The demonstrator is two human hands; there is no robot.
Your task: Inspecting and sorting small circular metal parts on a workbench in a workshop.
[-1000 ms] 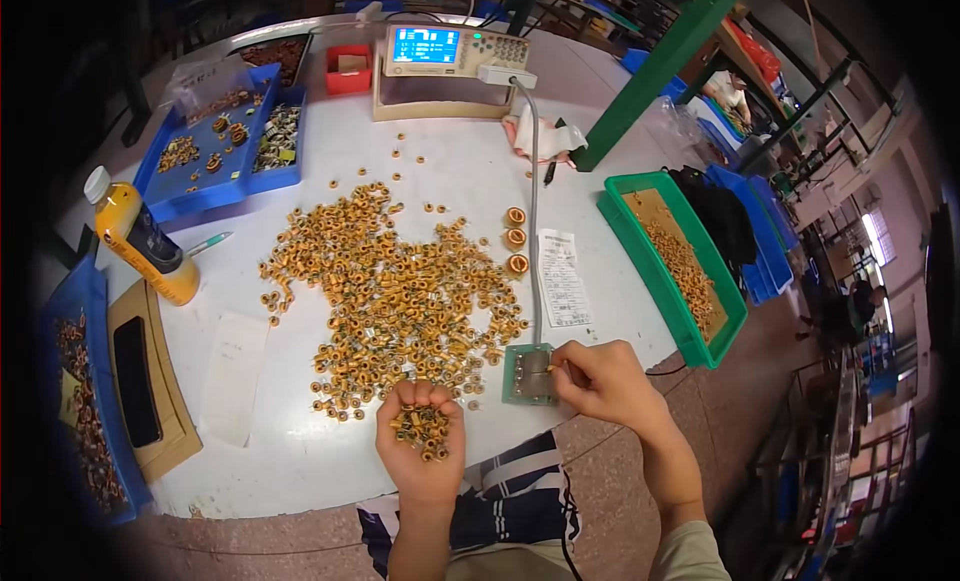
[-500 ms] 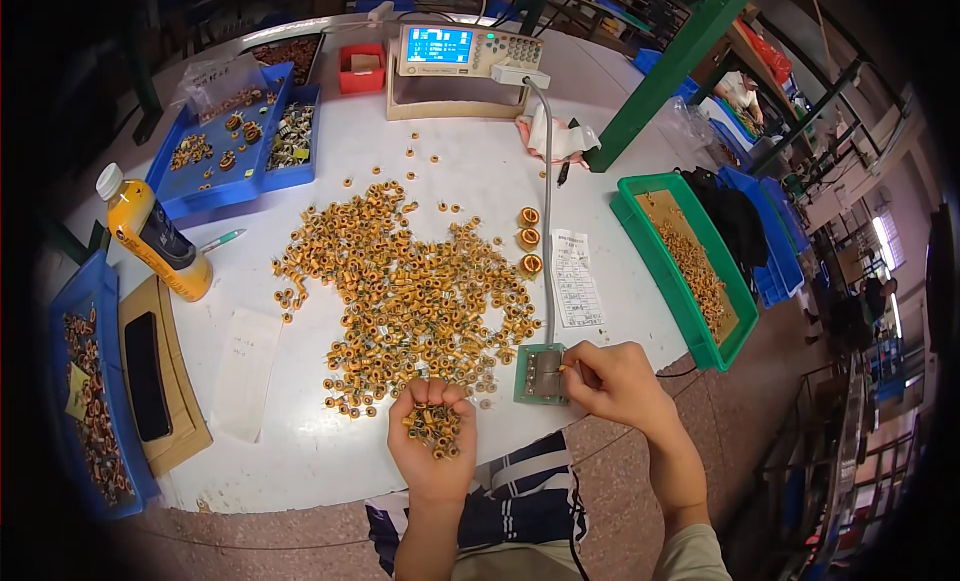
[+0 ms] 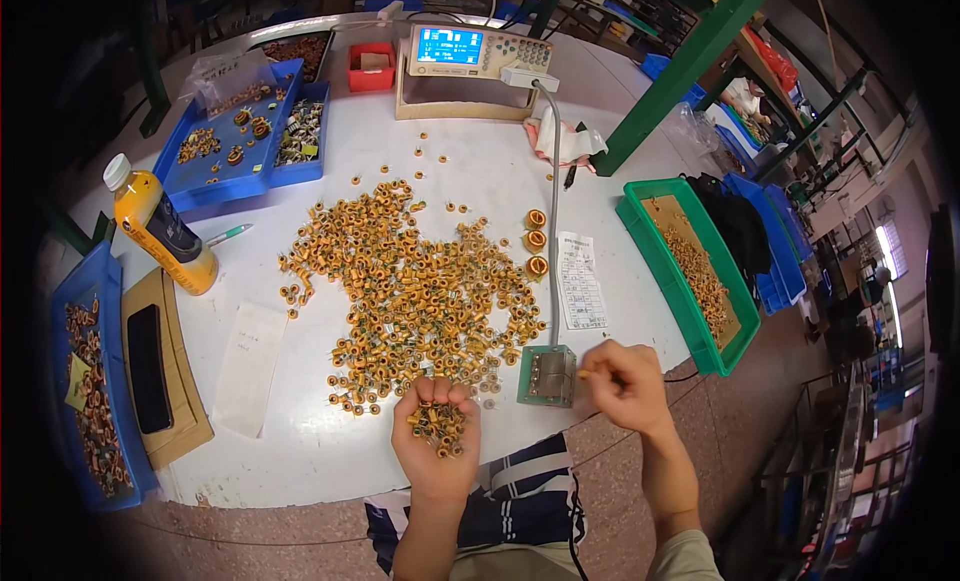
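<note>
White worktop (image 3: 300,461) fills the middle of this workshop, strewn with a broad heap of small orange coils (image 3: 410,291). At its near edge sits a little grey test fixture (image 3: 548,374), wired by a cable (image 3: 553,211) up to a meter (image 3: 470,56) with a lit blue screen at the far side.

From where I stand, the left hand (image 3: 435,436) is cupped palm up at the worktop's edge, its grip curled loosely around a handful of coils, much as it was a second ago. The right hand (image 3: 622,381) is what has shifted: half a second back its fingertips were down at the fixture, and now it has drawn just off to the right of it, fingers pinched on what looks like a single coil, though that is too small to be sure of.

So one coil seems to have come off the fixture. A green tray (image 3: 640,216) of coils lies to the right, blue trays (image 3: 215,186) and an orange bottle (image 3: 165,231) to the left.
</note>
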